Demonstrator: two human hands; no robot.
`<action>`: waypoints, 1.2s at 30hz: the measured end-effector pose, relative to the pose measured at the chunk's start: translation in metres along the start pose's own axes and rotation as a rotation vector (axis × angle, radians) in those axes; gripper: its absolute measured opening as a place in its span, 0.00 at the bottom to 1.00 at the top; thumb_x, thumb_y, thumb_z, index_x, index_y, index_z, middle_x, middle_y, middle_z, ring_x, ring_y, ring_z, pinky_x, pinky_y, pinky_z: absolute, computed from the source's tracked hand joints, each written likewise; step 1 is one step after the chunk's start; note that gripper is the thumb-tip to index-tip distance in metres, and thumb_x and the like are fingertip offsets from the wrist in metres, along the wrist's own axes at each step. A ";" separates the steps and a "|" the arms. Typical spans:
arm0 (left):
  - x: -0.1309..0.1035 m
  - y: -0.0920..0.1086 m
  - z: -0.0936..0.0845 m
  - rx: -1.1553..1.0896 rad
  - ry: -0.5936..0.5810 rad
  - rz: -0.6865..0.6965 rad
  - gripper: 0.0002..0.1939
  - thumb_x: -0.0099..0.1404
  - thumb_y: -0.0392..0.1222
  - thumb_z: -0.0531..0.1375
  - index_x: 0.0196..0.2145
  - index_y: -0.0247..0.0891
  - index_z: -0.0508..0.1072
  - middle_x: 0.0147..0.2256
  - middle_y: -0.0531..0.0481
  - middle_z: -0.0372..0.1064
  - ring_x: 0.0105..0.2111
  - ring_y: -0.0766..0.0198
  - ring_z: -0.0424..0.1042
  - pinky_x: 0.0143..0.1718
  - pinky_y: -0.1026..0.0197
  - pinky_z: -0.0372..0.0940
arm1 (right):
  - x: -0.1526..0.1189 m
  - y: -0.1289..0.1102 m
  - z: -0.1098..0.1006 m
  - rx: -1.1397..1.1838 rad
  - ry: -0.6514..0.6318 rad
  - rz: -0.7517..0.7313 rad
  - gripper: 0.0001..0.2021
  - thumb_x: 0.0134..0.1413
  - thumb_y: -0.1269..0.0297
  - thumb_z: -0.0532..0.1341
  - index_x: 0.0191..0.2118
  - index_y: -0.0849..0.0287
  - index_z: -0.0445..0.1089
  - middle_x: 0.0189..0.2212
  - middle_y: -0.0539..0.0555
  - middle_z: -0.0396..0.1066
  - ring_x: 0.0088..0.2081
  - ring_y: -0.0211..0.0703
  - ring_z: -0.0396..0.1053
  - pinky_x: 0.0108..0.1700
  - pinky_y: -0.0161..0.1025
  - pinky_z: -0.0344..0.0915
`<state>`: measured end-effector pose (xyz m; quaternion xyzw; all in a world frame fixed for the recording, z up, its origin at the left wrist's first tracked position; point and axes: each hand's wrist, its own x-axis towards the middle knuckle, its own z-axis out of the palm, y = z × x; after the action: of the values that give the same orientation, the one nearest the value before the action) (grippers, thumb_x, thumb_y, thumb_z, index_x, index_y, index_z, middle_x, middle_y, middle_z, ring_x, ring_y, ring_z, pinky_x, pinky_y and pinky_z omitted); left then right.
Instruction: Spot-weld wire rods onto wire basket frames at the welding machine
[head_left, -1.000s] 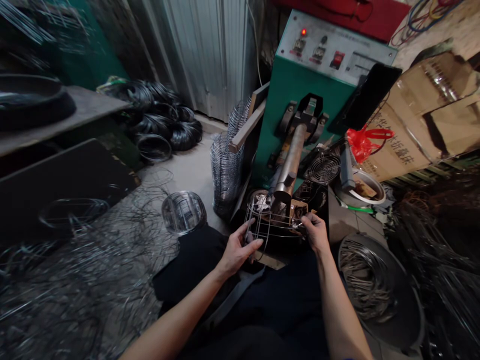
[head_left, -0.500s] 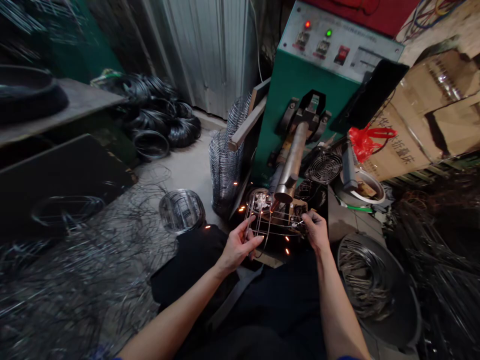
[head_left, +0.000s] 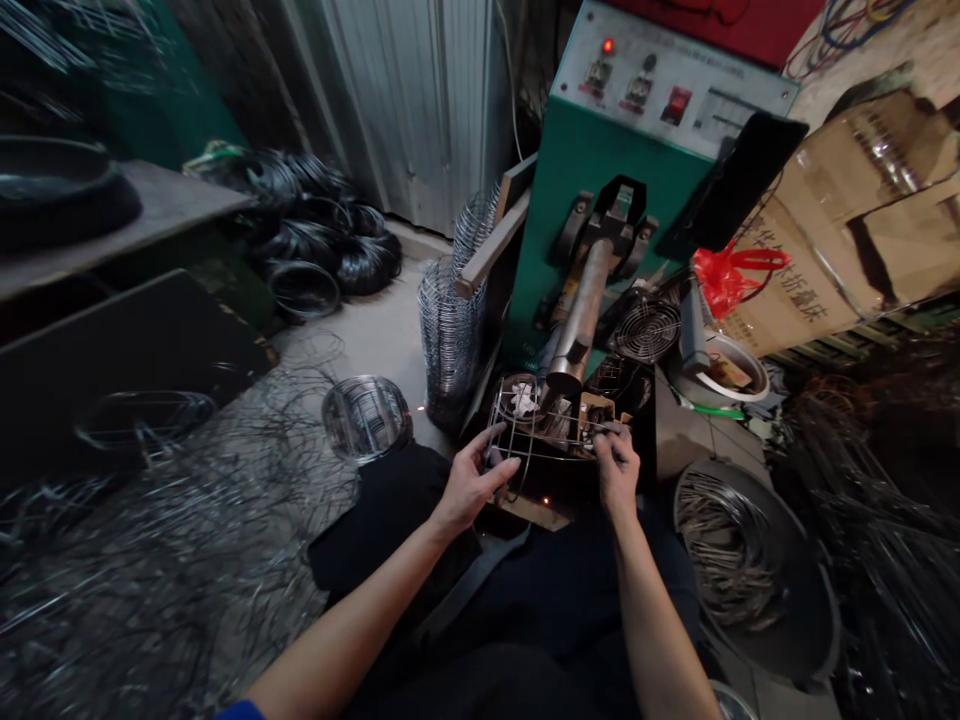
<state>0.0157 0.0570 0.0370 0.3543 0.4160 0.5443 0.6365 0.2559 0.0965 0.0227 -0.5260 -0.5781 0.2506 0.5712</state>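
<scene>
A round wire frame of thin metal rods sits just under the thick metal arm of a green spot welding machine. My left hand is closed around the frame's left side, thumb and forefinger along the wires. My right hand pinches the frame's right side, its fingertips at the wire ends. Behind the frame lie a small dish with white scraps and an open cardboard box. The contact between wire and welding tip is too small to make out.
Stacked wire rings stand to the left, beside a tall column of wire grilles. Loose wire covers the floor. On the right are a basin of metal rods, a white pot and a cardboard carton.
Most of the flying sparks are gone, and the machine's green lamp has turned off. My right hand has shifted slightly left, still at the wire frame. My left hand has barely moved.
</scene>
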 end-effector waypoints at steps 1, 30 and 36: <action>0.002 0.000 0.000 -0.006 0.000 0.000 0.40 0.56 0.48 0.72 0.62 0.33 0.63 0.23 0.63 0.57 0.16 0.72 0.61 0.14 0.67 0.63 | 0.003 0.000 0.001 0.000 -0.008 -0.006 0.18 0.59 0.54 0.65 0.22 0.57 0.66 0.35 0.54 0.65 0.42 0.47 0.64 0.46 0.42 0.58; 0.036 -0.007 0.010 -0.019 -0.004 0.034 0.41 0.56 0.48 0.71 0.61 0.29 0.63 0.23 0.63 0.58 0.13 0.72 0.62 0.12 0.67 0.60 | 0.037 0.013 0.005 0.003 0.023 0.004 0.21 0.54 0.56 0.67 0.18 0.58 0.60 0.31 0.51 0.64 0.37 0.43 0.63 0.44 0.41 0.59; 0.027 -0.002 0.011 -0.054 0.002 0.014 0.39 0.54 0.48 0.72 0.58 0.31 0.65 0.23 0.64 0.57 0.13 0.72 0.61 0.12 0.67 0.59 | 0.019 0.006 -0.008 0.002 0.009 0.003 0.13 0.57 0.54 0.65 0.29 0.57 0.68 0.40 0.55 0.70 0.48 0.48 0.68 0.53 0.44 0.62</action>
<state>0.0278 0.0830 0.0355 0.3393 0.3993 0.5602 0.6416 0.2689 0.1134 0.0264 -0.5276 -0.5745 0.2496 0.5738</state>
